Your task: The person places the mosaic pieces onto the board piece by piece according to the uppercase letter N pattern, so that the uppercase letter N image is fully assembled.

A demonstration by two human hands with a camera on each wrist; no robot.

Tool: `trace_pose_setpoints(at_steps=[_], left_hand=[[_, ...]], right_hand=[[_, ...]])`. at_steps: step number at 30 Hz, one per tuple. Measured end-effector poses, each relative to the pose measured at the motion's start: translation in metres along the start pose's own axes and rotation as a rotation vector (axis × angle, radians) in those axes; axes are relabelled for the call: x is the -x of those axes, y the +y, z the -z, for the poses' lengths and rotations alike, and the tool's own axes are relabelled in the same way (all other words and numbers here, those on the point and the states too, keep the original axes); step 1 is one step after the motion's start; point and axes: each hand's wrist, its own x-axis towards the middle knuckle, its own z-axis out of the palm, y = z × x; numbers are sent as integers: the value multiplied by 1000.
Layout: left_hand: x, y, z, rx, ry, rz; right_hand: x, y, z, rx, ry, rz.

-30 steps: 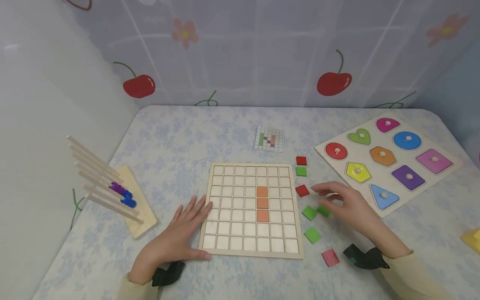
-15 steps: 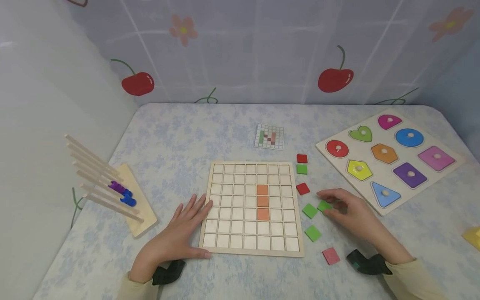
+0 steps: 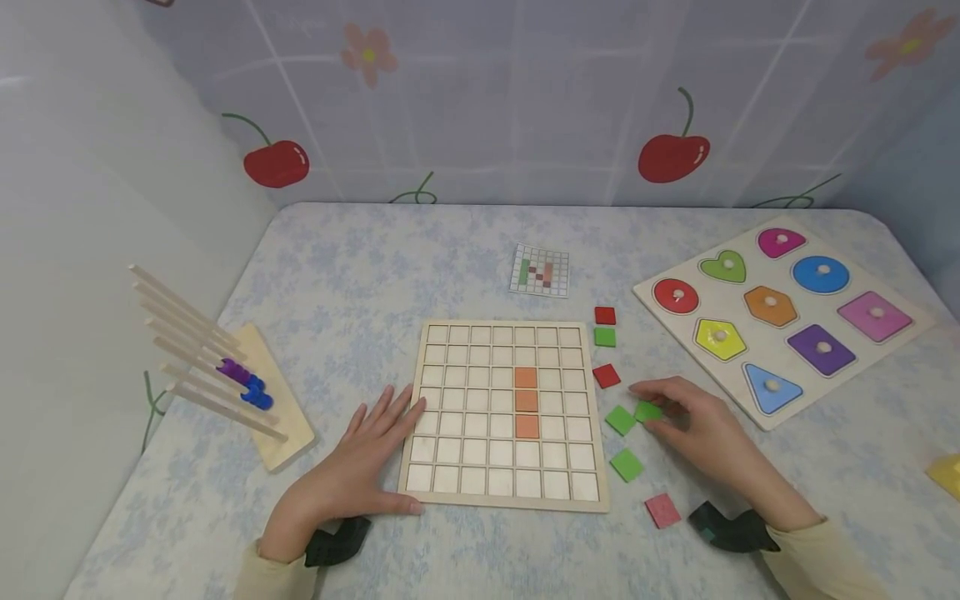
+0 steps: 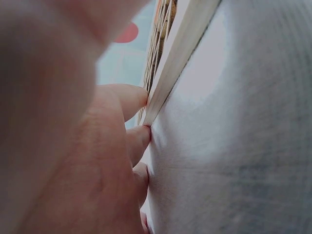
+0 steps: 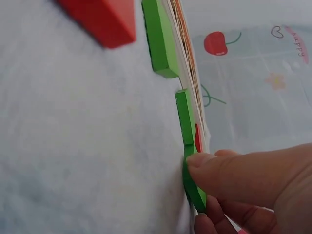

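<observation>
Behind the far edge of the cloth-covered table, patterned in white and pale blue, rose a lavender-grey backdrop printed with red cherries and peach flowers. Near the table's middle lay a square, pale wooden grid board, three orange square tiles set one below another in a column of its cells. I rested my left hand at the board's left edge, fingers straight and spread, thumb by its near left corner.

With my right hand I pinched a bright green square tile, thumb on one face and fingers curled to the other side. It was thin and plain, with crisp, straight edges, and looked darker along its side. It sat right of the board's right edge, near the close corner of a white shape puzzle; whether it was off the cloth I could not tell.

A matching green tile lay just beside it, corners meeting or nearly so. Along the board's right edge were also two dark red square tiles and two other green tiles; a pinkish-red square tile lay off its near right corner. Beyond the board's far edge was a small printed grid card.
</observation>
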Motion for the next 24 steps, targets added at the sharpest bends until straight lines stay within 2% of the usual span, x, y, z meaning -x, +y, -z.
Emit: trace_pose_setpoints(at_steps=[8, 15, 20, 24], left_hand=[[0, 0, 0, -3, 0, 0], [0, -1, 0, 6, 6, -12], [0, -1, 0, 14, 6, -15], [0, 0, 0, 19, 4, -14]], right_hand=[[1, 1, -3, 20, 26, 43], [1, 2, -3, -35, 76, 62], [0, 2, -1, -98, 74, 2], [-4, -1, 3, -210, 72, -97]])
